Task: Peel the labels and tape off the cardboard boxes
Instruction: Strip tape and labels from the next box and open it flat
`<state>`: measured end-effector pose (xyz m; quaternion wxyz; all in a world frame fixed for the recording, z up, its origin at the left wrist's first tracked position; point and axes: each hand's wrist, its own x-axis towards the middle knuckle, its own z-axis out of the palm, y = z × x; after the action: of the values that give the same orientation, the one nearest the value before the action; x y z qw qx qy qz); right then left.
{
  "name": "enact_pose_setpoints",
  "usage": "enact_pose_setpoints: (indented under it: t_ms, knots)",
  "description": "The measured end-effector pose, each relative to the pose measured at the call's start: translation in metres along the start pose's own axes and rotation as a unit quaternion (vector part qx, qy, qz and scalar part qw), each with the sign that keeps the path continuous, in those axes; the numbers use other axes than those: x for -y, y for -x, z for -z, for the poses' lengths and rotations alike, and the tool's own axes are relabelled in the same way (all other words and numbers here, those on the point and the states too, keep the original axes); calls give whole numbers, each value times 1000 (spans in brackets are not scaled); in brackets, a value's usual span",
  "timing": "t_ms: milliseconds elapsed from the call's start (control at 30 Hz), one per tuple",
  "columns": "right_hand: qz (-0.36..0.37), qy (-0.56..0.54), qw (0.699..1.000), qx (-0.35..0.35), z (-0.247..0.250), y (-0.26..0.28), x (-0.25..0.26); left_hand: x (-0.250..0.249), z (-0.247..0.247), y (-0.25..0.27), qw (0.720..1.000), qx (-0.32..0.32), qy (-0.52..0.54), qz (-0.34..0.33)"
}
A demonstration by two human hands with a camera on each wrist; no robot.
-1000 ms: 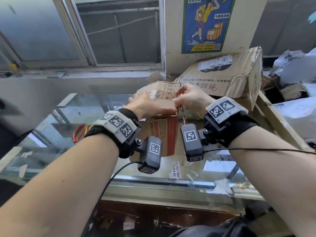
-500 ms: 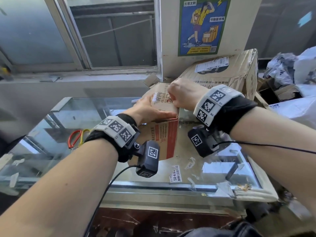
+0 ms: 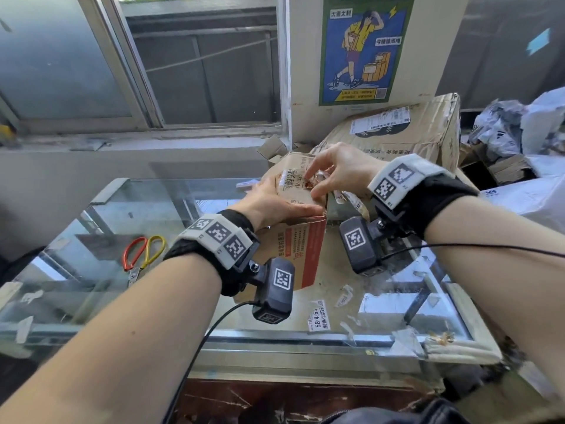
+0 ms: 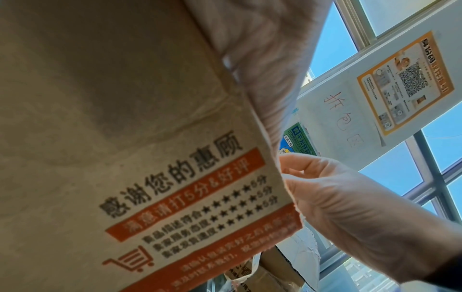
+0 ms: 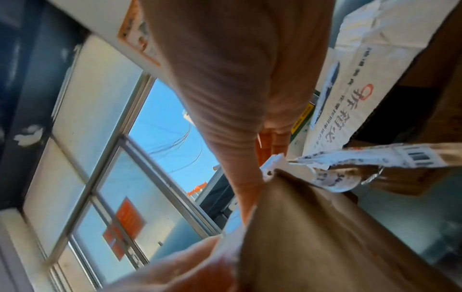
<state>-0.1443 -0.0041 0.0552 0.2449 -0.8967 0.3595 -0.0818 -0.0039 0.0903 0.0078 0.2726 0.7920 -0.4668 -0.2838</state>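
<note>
Midway through stripping a small cardboard box (image 3: 293,240) standing on a glass counter (image 3: 153,209): torn label strip (image 3: 348,198) already lifted and trailing off the right edge, white remnants still stuck on top. Untouched (by the look of it), a shipping label (image 3: 380,120) on the larger box (image 3: 422,139) behind. Left hand (image 3: 275,203) laid flat, fingers straight, bracing the top. Right hand (image 3: 339,169) arched above, thumb and fingers pinching the strip, index finger pointing down at the box top.
</note>
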Motion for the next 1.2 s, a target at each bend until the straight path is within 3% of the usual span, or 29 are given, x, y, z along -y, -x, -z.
enact_pose_setpoints:
  t_ms: [133,333,433,600,767,1067,1200]
  knots:
    - [28,30,998,-56,-5,-7,-1,3,-2,-3,1000,-8,3,3]
    - [136,163,975,-68,-19,-8,-3,6,-2,-6,1000,-3,16,5]
    - [119,160,976,-87,-24,-11,-4,5,-1,-6,999,0,35,-2]
    - [51,57,990,-119,-24,-17,-3,6,1,-8,999,-1,50,-4]
    - [33,-112,993,-29,-10,-7,-10,0,-1,-3,1000,5,15,1]
    - [78,10,990,-118,-24,-18,-10,2,0,-5,1000,4,4,18]
    - [55,0,986,-160,-31,-25,-11,3,2,-7,1000,5,23,6]
